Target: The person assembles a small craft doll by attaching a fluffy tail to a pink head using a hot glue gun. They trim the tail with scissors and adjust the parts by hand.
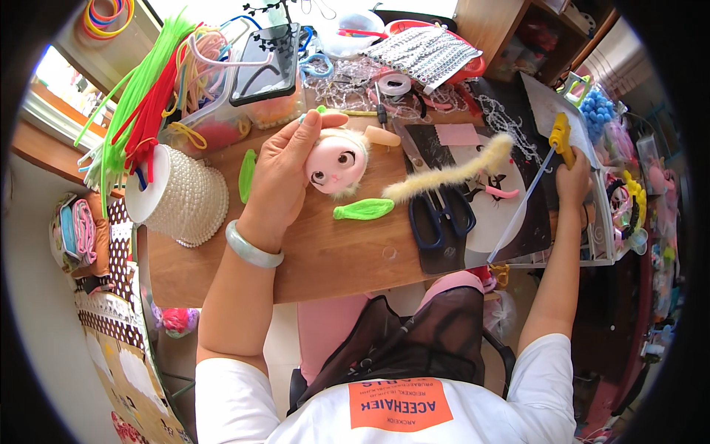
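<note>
Raised above the wooden table, my left hand (291, 161) holds a doll's head (336, 165) with a pink painted face and a pale fluffy trim. My right hand (573, 175) grips a yellow hot glue gun (561, 140) at the right, a long glue stick (521, 205) trailing from its back towards me. A cream fluffy pipe cleaner (449, 173) lies bent across dark-handled scissors (441, 217). Below the doll's head is a green leaf-shaped piece of pipe cleaner (363, 209); another green piece (247, 176) lies left of my wrist, partly hidden.
A spool of pearl beading (191, 194) stands at the left, below bundled green pipe cleaners (147, 77). A phone (266, 66) leans at the back. Rhinestone sheets (424, 53) and clear bead strands (344, 83) crowd the rear. Pliers with pink handles (499, 192) rest on the dark mat (535, 233).
</note>
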The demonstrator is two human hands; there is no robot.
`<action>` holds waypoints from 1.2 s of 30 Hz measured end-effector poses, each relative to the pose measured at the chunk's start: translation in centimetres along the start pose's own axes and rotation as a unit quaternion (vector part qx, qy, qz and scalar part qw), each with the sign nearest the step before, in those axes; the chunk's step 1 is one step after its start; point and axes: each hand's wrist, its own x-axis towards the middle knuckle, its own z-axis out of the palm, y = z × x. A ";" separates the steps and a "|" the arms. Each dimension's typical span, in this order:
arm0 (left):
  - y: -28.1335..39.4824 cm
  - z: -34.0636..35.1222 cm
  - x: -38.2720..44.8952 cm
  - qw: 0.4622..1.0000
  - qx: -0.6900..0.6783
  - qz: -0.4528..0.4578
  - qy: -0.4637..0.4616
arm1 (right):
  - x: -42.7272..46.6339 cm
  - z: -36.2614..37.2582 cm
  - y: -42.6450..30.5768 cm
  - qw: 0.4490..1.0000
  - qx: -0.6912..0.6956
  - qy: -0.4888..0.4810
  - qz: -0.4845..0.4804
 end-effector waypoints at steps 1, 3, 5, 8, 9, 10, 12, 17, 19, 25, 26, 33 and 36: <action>0.0 0.0 0.0 1.000 0.012 0.004 -0.002 | 0.1 0.1 0.1 1.000 -0.004 -0.008 0.006; 0.1 -0.1 -0.1 0.999 0.036 0.013 -0.006 | 0.3 0.1 0.2 0.999 -0.013 -0.024 0.017; 0.2 0.0 -0.1 1.000 0.019 0.001 0.006 | 0.2 0.3 0.3 1.000 -0.004 -0.017 0.006; 0.4 -0.1 0.0 0.999 -0.029 -0.023 0.000 | 0.4 0.8 1.4 1.000 0.002 -0.010 -0.002; 0.5 -0.2 0.0 0.998 -0.048 -0.031 -0.005 | 0.4 0.9 1.4 1.000 0.005 -0.009 -0.003; 0.6 -0.3 0.0 0.999 -0.045 -0.030 -0.002 | 0.4 1.0 1.4 1.000 0.004 -0.012 0.000; 0.6 -0.5 0.0 0.999 -0.039 -0.026 0.002 | 0.5 1.0 1.3 1.000 0.001 -0.019 0.006; 0.5 -0.5 0.0 0.999 -0.044 -0.026 0.000 | 0.5 1.0 1.3 1.000 -0.011 -0.023 0.006; 0.4 -0.5 0.1 0.999 -0.044 -0.026 -0.007 | 0.5 1.1 1.6 1.000 -0.008 -0.021 0.006; 0.6 -0.1 -0.2 0.999 -0.031 -0.030 -0.004 | 0.5 0.7 1.1 0.999 0.002 -0.032 0.013; 0.6 -0.1 -0.2 0.999 -0.029 -0.030 -0.004 | 0.5 0.6 1.0 0.999 0.000 -0.032 0.013; 0.5 0.0 -0.2 0.999 -0.013 -0.035 -0.008 | 0.6 0.7 1.3 0.999 0.000 -0.034 0.009; 0.5 0.0 -0.1 0.999 -0.016 -0.028 -0.017 | 0.6 0.8 1.4 0.999 0.002 -0.034 0.010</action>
